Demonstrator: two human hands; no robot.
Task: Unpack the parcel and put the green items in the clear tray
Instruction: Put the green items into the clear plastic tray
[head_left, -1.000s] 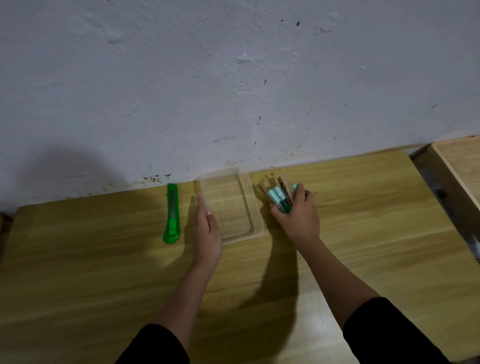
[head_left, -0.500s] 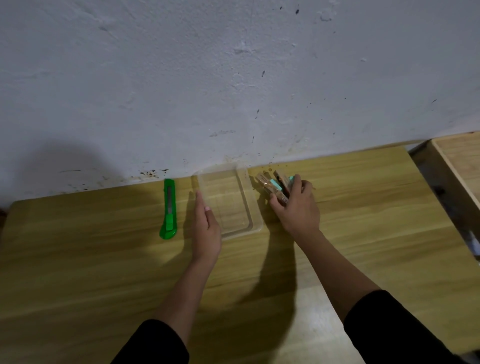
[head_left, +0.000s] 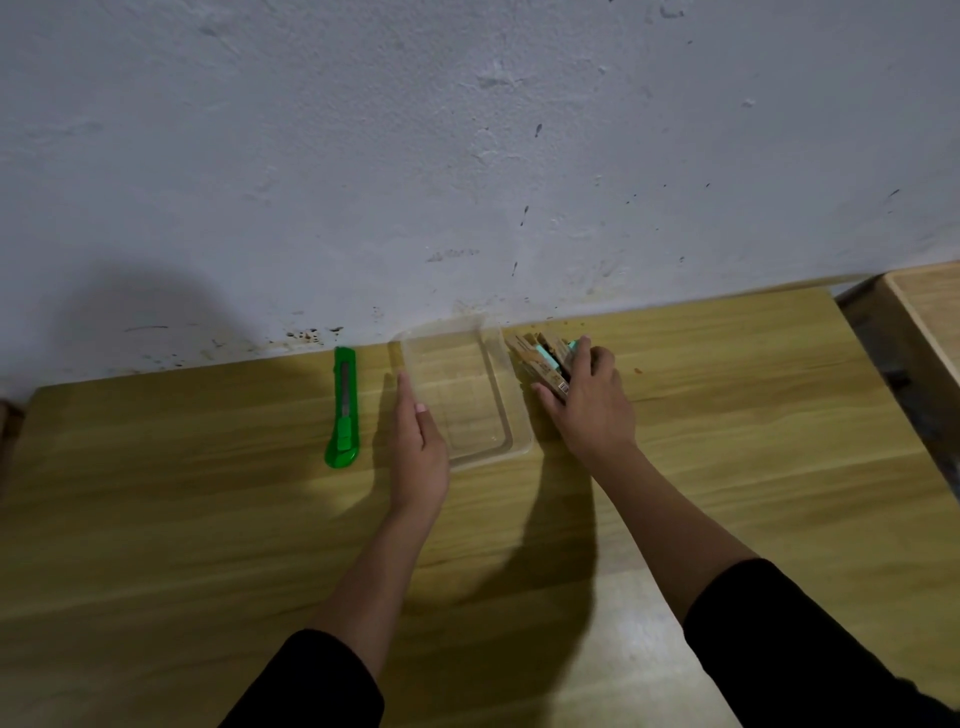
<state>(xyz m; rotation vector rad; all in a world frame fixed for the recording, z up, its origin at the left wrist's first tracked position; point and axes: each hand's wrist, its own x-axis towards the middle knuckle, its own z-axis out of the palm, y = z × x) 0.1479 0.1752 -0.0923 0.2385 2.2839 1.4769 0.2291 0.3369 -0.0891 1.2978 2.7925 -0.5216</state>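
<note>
A clear plastic tray (head_left: 511, 415) lies on the wooden table near the wall, with nothing visible in it. My left hand (head_left: 418, 452) rests flat against the tray's left side, fingers straight. To the tray's right sits a small brown cardboard parcel (head_left: 530, 358), opened, with pale green items (head_left: 545, 356) showing inside. My right hand (head_left: 589, 405) covers the parcel's right part, thumb at its near end and fingers over the far end. What the fingers hold inside is hidden.
A green utility knife (head_left: 344, 410) lies left of the tray, pointing at the wall. The white wall (head_left: 467, 156) bounds the table's far edge. A second wooden surface (head_left: 924, 322) stands at the right, past a gap.
The right hand has shifted slightly over the parcel, so less of the green items shows. The left hand stays by the tray.
</note>
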